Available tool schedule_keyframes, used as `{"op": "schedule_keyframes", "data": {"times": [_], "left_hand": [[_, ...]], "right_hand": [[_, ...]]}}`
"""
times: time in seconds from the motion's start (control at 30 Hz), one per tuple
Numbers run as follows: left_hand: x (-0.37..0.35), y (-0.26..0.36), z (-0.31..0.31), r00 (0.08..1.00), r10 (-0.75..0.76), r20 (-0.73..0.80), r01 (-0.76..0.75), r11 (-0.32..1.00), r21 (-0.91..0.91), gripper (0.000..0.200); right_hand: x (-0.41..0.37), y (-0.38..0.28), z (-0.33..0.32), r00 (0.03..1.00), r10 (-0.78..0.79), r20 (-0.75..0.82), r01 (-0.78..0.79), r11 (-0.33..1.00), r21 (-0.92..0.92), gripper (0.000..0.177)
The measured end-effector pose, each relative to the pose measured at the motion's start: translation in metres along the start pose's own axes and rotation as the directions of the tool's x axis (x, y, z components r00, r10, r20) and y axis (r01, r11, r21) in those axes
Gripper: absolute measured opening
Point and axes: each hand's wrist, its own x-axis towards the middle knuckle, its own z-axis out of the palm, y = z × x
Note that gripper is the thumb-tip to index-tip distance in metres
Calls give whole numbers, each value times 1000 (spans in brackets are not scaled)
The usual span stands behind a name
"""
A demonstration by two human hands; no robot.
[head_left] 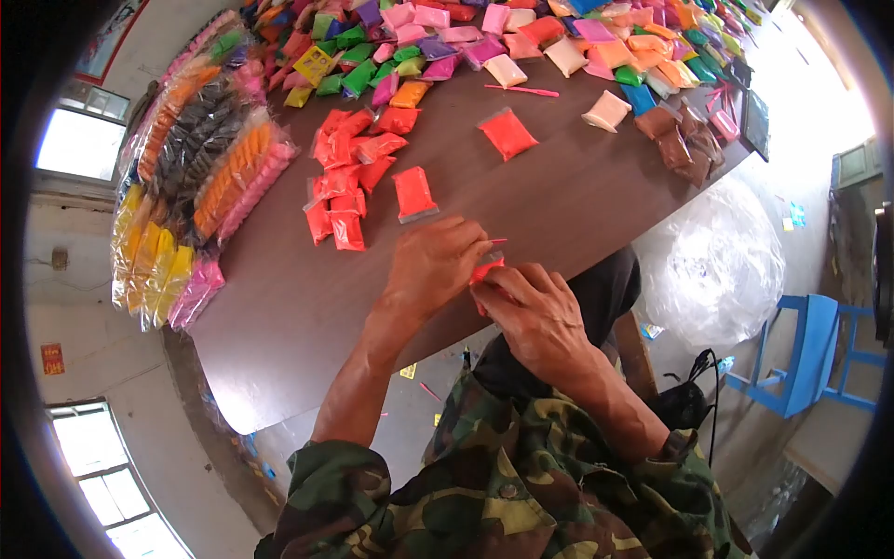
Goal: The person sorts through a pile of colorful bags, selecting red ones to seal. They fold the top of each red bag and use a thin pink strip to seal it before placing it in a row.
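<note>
Left hand: the left hand is closed, with a thin pink stick poking out past its fingertips toward the right hand; whether it also touches the packet cannot be told.
Right hand: the right hand grasps a small red packet between thumb and fingers, just beside the left hand's fingertips; the fingers hide part of it.
Sleeves: camouflage cloth covers both upper arms, behind the hands.
Table: the brown tabletop spreads left of and beyond the left hand.
Nearest loose packet: one red packet lies flat just beyond the left hand's knuckles.
Red cluster: more red packets lie piled beyond the left hand and to its left.
Lone red packet: another lies by itself, straight beyond both hands.
Left of the left hand: clear bags of bundled packets, in yellow, orange, black and pink.
Right of the right hand: crumpled clear plastic, then a blue stool, both off the table.
Beyond the right hand: brown packets near the table edge.
Farthest across the table: a pink stick on the wood, then a heap of many-coloured packets.
</note>
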Motion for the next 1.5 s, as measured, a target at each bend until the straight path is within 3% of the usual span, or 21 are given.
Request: {"op": "schedule_keyframes", "data": {"times": [0.1, 0.23, 0.5, 0.6, 0.8, 0.9, 1.0, 1.1, 1.3, 1.5], "left_hand": [[-7, 0, -3, 994, 30, 104, -27, 999, -30, 12], [-7, -1, -3, 997, -69, -32, 71, 996, 60, 14], [-55, 24, -10, 930, -340, -138, 291, 913, -287, 13], [-75, 30, 3, 945, -298, -134, 255, 929, -268, 10], [-61, 8, 18, 940, -199, -277, 204, 979, -11, 8], [-52, 15, 6, 945, -254, -206, 218, 959, -178, 7], [-61, 30, -1, 945, -271, -183, 226, 946, -233, 6], [-69, 23, 11, 961, -213, -176, 182, 967, -179, 8], [-54, 11, 11, 941, -286, -183, 274, 958, -84, 12], [-69, 33, 9, 941, -302, -154, 261, 935, -240, 13]], "right_hand": [[-2, -1, -1, 1000, 11, -2, -11, 1000, -2, 30], [-1, -3, 1, 1000, 8, 4, -8, 1000, -7, 31], [0, 3, 5, 997, 0, -78, 8, 995, 104, 28], [-4, 5, 4, 996, -30, -86, 40, 991, 124, 30], [-4, 8, 1, 997, -60, -39, 63, 994, 85, 32], [-5, 6, -1, 998, -40, -39, 44, 995, 93, 31], [-8, 7, -1, 997, -28, -66, 35, 994, 103, 30], [-8, 8, 1, 997, -24, -69, 32, 992, 119, 30], [-5, 7, 2, 996, -31, -80, 39, 994, 99, 28], [-10, 10, 6, 994, -2, -105, 15, 993, 118, 27]]}}
